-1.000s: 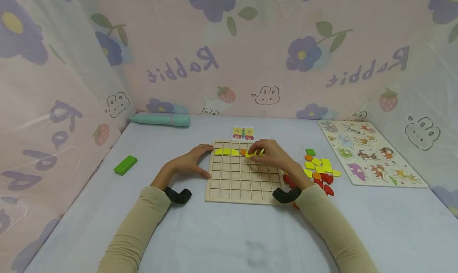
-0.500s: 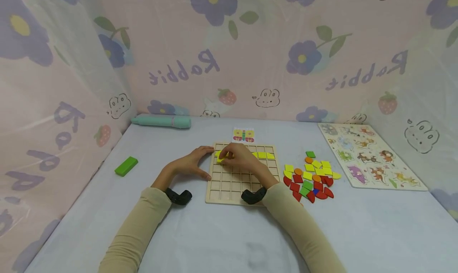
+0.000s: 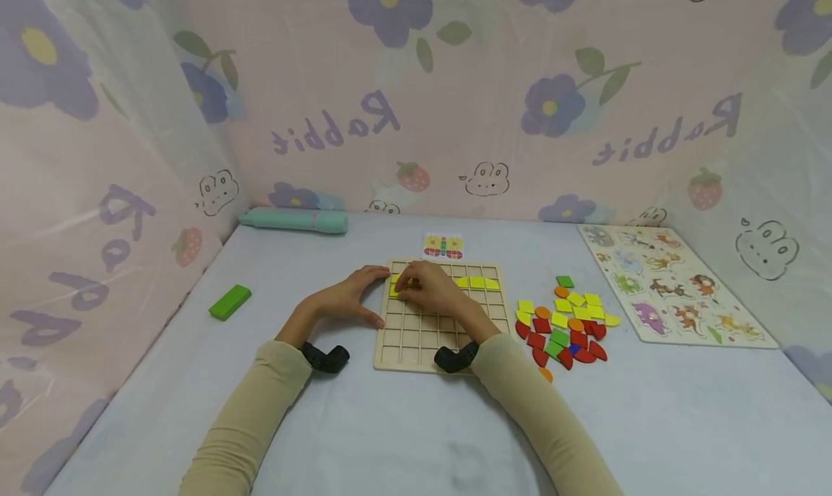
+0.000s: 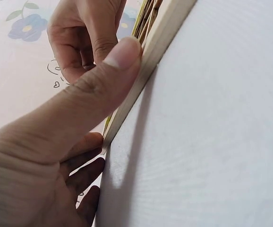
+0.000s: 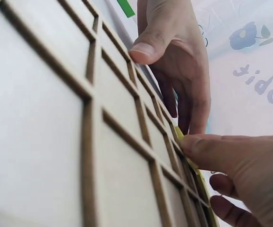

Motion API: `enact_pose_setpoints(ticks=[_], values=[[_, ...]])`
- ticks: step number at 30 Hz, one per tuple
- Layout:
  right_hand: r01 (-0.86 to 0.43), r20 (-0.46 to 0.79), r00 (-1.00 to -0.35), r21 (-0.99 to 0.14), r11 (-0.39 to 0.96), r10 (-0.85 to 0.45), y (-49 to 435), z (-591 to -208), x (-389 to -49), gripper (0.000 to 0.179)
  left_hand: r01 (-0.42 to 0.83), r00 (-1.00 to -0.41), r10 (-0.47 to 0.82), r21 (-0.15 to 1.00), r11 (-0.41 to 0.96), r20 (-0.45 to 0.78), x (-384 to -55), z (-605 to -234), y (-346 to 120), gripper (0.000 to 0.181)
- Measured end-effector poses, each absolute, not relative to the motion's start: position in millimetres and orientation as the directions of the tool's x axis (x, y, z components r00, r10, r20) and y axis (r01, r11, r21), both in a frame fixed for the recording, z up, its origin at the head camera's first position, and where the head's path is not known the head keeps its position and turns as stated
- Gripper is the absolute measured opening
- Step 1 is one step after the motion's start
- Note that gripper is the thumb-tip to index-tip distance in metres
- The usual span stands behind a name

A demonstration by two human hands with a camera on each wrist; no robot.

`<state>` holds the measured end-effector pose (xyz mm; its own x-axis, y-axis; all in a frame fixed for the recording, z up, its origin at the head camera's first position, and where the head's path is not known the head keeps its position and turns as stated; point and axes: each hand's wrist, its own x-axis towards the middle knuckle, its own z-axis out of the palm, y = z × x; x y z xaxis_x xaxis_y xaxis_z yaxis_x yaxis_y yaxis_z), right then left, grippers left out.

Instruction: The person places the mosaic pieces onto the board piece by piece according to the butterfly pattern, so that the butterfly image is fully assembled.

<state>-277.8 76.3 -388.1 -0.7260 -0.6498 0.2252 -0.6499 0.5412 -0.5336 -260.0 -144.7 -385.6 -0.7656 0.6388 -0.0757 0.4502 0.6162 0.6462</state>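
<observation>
A wooden grid board point(image 3: 416, 337) lies flat at the middle of the table. My left hand point(image 3: 346, 294) rests along its left side, thumb and fingers spread; in the left wrist view the thumb's tip point(image 4: 124, 54) meets the board's edge. Over the upper left squares, my right hand point(image 3: 432, 286) pinches a yellow tile point(image 5: 179, 134) at the second row's left end. Yellow tiles point(image 3: 477, 283) show along the upper row, to the right of this hand. The hand covers the middle of that row.
Red, yellow, green and orange tiles point(image 3: 560, 321) lie loose right of the board. A butterfly pattern card point(image 3: 443, 247) sits behind it. An animal puzzle board point(image 3: 676, 283) is at the right, a green block point(image 3: 230, 302) at the left, a teal tube-shaped object point(image 3: 295, 220) at the back.
My right hand has moved left across the board from the upper row's right part to its left end, bringing a yellow tile down there. The left hand has stayed at the board's edge.
</observation>
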Motion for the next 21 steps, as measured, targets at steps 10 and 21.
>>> enact_pose_setpoints(ticks=[10,21], values=[[-0.668,0.257,-0.7,-0.565,0.484,-0.666,78,-392,-282,0.006,0.455,-0.765,0.64,0.645,0.614,-0.069,-263,-388,-145,0.098],[-0.646,0.252,-0.725,-0.572,0.506,-0.641,106,-384,-278,0.014,0.449,-0.772,0.631,0.638,0.626,-0.077,-263,-390,-145,0.099]])
